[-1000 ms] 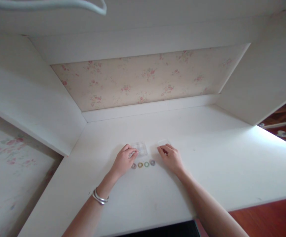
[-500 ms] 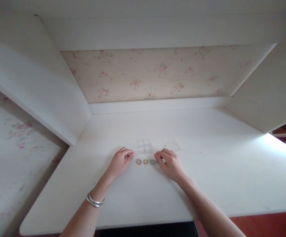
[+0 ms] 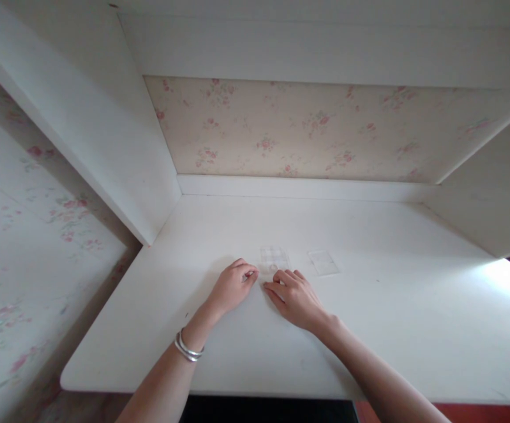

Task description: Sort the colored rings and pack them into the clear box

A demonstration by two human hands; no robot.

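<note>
A clear plastic box [image 3: 275, 256] with dividing lines lies on the white table, with a small pale ring [image 3: 273, 267] in its near part. Just left of the box's near corner is my left hand [image 3: 237, 283], its thumb and forefinger pinched; whatever they hold is too small to make out. My right hand [image 3: 294, 298] rests on the table just in front of the box, palm down, fingers bent and thumb drawn in. Its fingertips reach the spot of the leftmost ring of the earlier row, and that row is hidden beneath the hand. Silver bangles circle my left wrist.
A flat clear lid-like square [image 3: 324, 262] lies to the right of the box. The white table [image 3: 396, 329] has a raised back strip [image 3: 308, 187], and a white side panel [image 3: 147, 176] stands at the left. Flowered wallpaper covers the wall behind.
My right hand has moved left over the row of small rings, which no longer shows. The hands are closer together. The whole view has shifted, so the table sits further right.
</note>
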